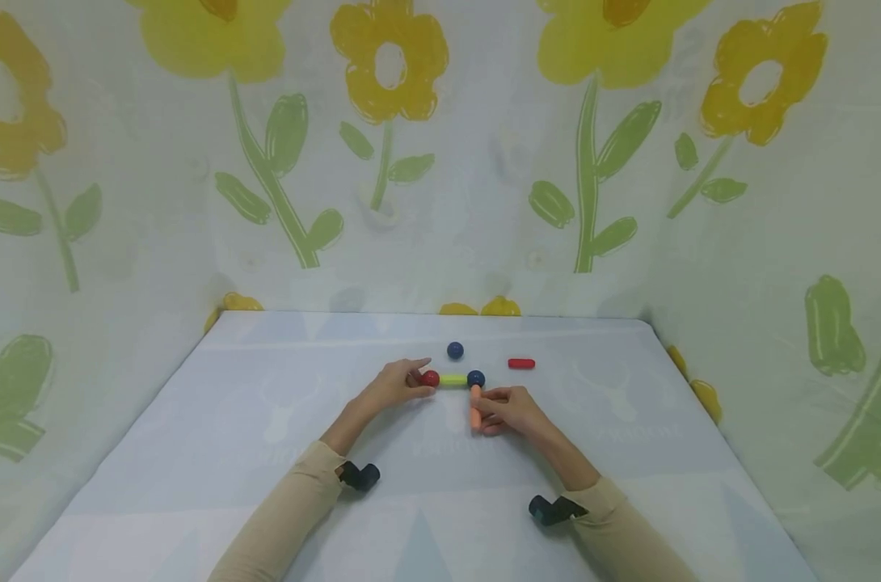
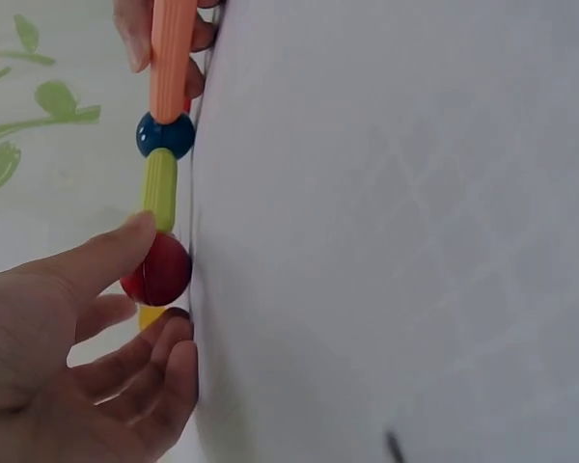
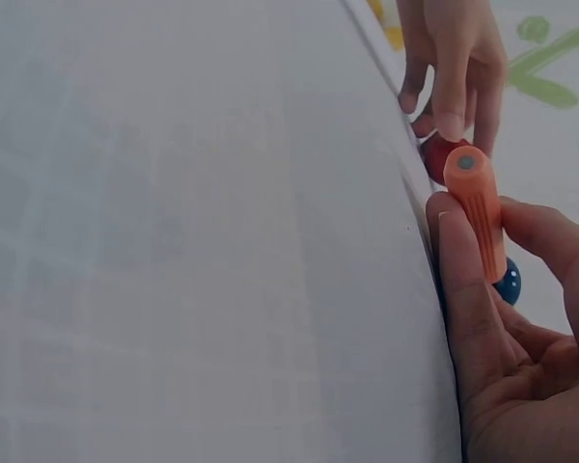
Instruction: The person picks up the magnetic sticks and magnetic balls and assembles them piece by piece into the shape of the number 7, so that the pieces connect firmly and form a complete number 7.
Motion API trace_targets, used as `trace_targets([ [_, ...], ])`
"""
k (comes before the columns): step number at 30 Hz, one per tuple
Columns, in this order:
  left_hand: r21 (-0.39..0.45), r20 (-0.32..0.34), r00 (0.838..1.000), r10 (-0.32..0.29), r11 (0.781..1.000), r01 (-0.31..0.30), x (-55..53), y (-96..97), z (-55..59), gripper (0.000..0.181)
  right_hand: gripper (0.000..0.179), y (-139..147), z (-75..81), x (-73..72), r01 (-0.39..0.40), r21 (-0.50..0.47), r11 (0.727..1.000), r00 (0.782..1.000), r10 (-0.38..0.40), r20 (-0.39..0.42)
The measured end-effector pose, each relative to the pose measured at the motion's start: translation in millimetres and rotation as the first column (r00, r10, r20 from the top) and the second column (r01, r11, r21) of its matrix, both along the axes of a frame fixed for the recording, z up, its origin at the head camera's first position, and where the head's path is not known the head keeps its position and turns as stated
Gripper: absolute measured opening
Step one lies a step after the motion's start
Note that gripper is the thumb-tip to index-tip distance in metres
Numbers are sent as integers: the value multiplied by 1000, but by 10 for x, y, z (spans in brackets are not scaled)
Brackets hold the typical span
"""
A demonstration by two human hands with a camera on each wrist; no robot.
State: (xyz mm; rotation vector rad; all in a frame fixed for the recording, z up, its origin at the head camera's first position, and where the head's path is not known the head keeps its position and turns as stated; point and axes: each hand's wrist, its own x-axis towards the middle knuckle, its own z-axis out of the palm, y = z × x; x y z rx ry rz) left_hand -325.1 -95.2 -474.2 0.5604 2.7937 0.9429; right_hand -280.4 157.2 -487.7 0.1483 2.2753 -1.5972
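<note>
In the head view a red ball [image 1: 430, 378], a yellow-green rod [image 1: 453, 380] and a blue ball [image 1: 476, 378] lie in a row. My left hand [image 1: 397, 383] pinches the red ball at the left end. Its thumb [image 2: 125, 249] presses where ball and rod meet. An orange rod [image 1: 475, 408] runs from the blue ball towards me, held between the thumb and fingers of my right hand [image 1: 514, 411]. The right wrist view shows a small grey disc in the free end of this orange rod [image 3: 481, 212].
A second blue ball [image 1: 455, 350] lies behind the row, and a red rod [image 1: 521, 364] to its right. The pale patterned table [image 1: 382, 517] meets a flower-printed curtain [image 1: 455, 242] at the back and sides. Black wrist devices [image 1: 360, 476] stick out below both sleeves.
</note>
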Motion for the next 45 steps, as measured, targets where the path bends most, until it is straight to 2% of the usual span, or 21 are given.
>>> trace_targets([
  [5,-11,19,1000,-6,1000,6,96,-27,57,75,62,-1,-13,-34,-1,-16,1000,1000,1,-11],
  [9,-37,29,999,-13,999,14,205,-59,119,74,58,6,-6,-52,-2,-12,1000,1000,1,-10],
  [13,-40,43,998,-39,998,41,316,-94,128,71,58,13,-4,-33,-4,2,1000,1000,4,-3],
  [18,19,74,992,-99,995,97,419,-74,127,67,58,11,1,-19,-4,11,1000,1000,4,-5],
  [22,99,90,980,-176,981,167,468,-5,132,63,56,13,6,-16,-5,2,1000,1000,5,-10],
  [27,183,80,960,-269,951,251,468,126,104,58,56,23,4,-20,-13,-19,1000,1000,13,-19],
  [30,216,74,956,-284,941,262,442,218,56,55,57,33,-2,-10,-26,-41,999,999,24,-27],
  [39,362,126,945,-302,901,240,392,430,-25,51,61,44,-20,40,-70,-31,997,996,68,-51],
  [45,401,156,949,-274,896,193,356,491,-52,50,56,50,-10,32,-72,-49,996,996,69,-64],
])
